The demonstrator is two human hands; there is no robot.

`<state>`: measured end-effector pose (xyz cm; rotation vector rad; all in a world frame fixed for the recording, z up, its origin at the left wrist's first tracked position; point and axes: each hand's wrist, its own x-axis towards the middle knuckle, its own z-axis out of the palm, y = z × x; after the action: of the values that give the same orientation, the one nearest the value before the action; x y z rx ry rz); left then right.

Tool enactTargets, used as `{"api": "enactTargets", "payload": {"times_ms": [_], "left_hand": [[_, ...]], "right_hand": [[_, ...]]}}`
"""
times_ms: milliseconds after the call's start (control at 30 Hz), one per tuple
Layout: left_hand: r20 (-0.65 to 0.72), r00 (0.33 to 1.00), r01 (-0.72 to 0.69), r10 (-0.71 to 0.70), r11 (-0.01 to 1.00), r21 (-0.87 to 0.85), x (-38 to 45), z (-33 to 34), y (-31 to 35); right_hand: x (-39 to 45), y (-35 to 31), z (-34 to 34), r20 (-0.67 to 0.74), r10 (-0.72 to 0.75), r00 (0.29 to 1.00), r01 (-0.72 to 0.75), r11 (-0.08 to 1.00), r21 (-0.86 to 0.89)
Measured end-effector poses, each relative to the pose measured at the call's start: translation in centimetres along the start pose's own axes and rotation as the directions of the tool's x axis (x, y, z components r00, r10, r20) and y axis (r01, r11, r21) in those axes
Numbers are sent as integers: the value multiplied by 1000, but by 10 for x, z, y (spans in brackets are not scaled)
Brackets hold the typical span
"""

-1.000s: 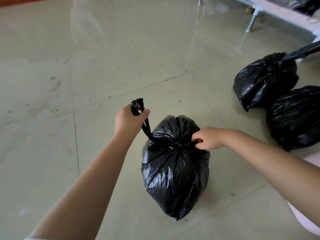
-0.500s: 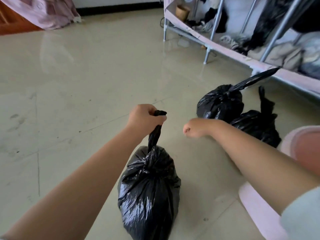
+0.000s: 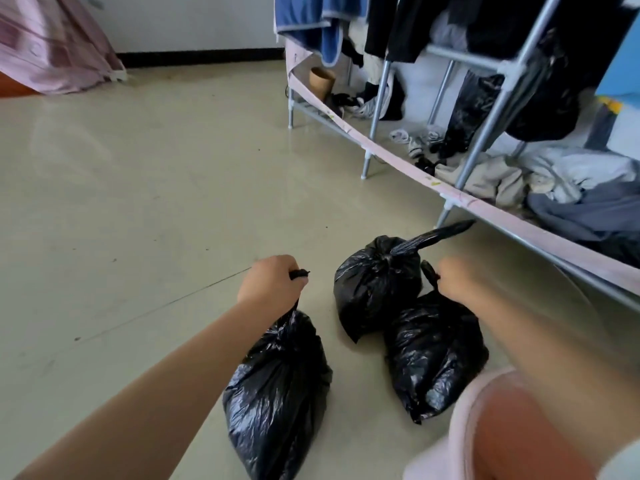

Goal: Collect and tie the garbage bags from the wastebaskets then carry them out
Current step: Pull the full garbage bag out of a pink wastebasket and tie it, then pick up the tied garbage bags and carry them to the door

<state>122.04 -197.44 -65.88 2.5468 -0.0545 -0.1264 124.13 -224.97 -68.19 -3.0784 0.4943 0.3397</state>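
Three tied black garbage bags are in the head view. My left hand (image 3: 272, 284) is closed on the twisted neck of the nearest bag (image 3: 277, 393), which hangs below my fist over the floor. My right hand (image 3: 453, 277), blurred, is closed on the knotted top of a second bag (image 3: 433, 355) that rests on the floor by my knee. A third bag (image 3: 375, 284) stands behind it, between my hands, its long tied tail pointing right. Neither hand touches the third bag.
A metal clothes rack (image 3: 485, 123) with hanging clothes, shoes and piled laundry runs along the right, close behind the bags. Pink cloth (image 3: 52, 43) hangs at the far left by the wall. Glossy tile floor (image 3: 138, 202) spreads to the left. My knee (image 3: 519, 427) is at the bottom right.
My right hand let go of the first bag's neck, moved right and closed on the second bag's top. My left hand kept the first bag. The view has tilted up toward the rack.
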Motion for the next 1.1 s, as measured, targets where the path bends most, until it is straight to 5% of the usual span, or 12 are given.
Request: {"api": "enactTargets", "payload": {"times_ms": [100,233,333,500,600,700,800,1100], "left_hand": [[93,993,57,-70,989,134,11,0,25],[200,970,69,-135,949,307,19,5,56],[177,974,78,-143,942,327,21,12,68],[104,991,55,-81,971,233,36,22,77],[110,994,0,-21,982,187,51,33,81],[161,987,-37,8,983,177,66,45,81],[240,968,-134,79,966,223,83,56,85],[301,944,-199,136,962,189,116,87,75]], "right_hand": [[0,11,-13,-25,-117,993,120,974,190],[-4,15,-9,256,-209,944,163,968,191],[-3,14,-1,153,-246,957,241,969,55],[23,20,-7,42,-194,980,178,951,253],[43,37,-24,19,-209,978,208,977,47],[64,40,-42,147,-316,937,344,908,-241],[86,41,-45,197,-356,914,403,857,-321],[126,29,-26,232,-2,973,90,924,-370]]}}
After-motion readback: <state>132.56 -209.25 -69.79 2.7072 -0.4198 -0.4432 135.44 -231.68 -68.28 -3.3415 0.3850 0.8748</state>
